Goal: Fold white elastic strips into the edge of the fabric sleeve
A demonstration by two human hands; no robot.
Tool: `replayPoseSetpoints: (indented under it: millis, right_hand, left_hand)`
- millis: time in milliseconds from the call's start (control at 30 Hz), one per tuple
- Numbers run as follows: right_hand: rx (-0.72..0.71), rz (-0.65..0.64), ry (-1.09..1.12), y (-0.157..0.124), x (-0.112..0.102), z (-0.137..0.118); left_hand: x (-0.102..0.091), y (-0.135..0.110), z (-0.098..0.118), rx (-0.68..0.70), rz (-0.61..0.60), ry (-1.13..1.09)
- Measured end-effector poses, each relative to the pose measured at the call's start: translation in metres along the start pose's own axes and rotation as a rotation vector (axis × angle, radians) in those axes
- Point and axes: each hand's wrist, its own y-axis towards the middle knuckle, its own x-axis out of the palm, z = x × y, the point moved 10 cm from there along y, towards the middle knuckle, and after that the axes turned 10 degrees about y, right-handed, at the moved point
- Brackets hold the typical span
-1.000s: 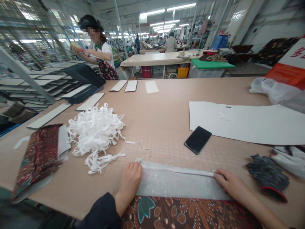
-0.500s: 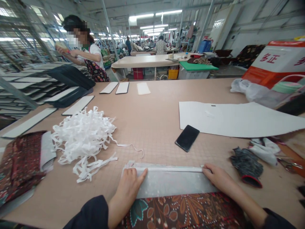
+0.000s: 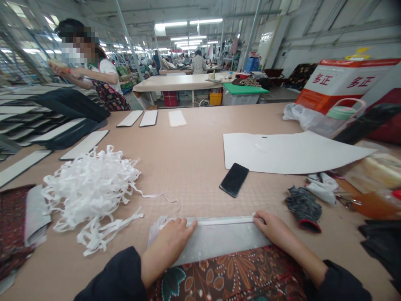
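A narrow white strip (image 3: pixel 224 220) runs along the far edge of a patterned brown fabric piece (image 3: pixel 225 271), whose pale backing (image 3: pixel 219 240) faces up there. My left hand (image 3: pixel 171 242) rests on the left part of that edge, palm down, its thumb stretched toward the strip. At the strip's right end my right hand (image 3: pixel 269 228) has thumb and fingers pinched together on it. A tangled heap of white strips (image 3: pixel 94 184) lies to the left, one loose tail trailing toward my left hand. A black phone (image 3: pixel 234 179) lies beyond the fabric.
A large white panel (image 3: pixel 282 152) lies at right, with a grey knitted glove (image 3: pixel 303 209) and scissors (image 3: pixel 349 202) nearer. Folded patterned fabric (image 3: pixel 14 225) sits far left. Small white panels (image 3: pixel 148 118) lie along the far edge; a co-worker (image 3: pixel 103 79) stands beyond them.
My view has turned slightly right, so the table's things appear shifted left. My left thumb reaches a little farther along the strip; the right hand stays pinched at its end.
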Motion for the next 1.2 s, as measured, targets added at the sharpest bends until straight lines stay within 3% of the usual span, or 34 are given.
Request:
replayPoseSetpoints:
  millis: [233,433,633,767,967,1200]
  right_hand:
    - [0.005,0.019,-0.039,0.001,-0.001,-0.001]
    - [0.008,0.051,-0.063,0.003,-0.003,-0.001]
    - [0.041,0.061,-0.077,0.003,-0.013,-0.001]
    - [0.077,0.066,-0.090,0.004,-0.019,0.008]
    - [0.119,0.068,-0.141,0.005,-0.022,0.014]
    - [0.141,0.046,-0.202,0.007,-0.022,0.010]
  left_hand:
    - [-0.007,0.011,0.014,0.018,-0.014,0.095]
    - [-0.015,0.042,0.046,0.098,0.125,-0.013]
    - [-0.009,0.057,0.071,0.118,0.073,0.067]
    - [-0.014,0.062,0.076,0.087,0.052,0.091]
    - [-0.021,0.070,0.081,0.023,0.130,0.149]
    - [-0.020,0.076,0.088,0.010,0.087,0.154]
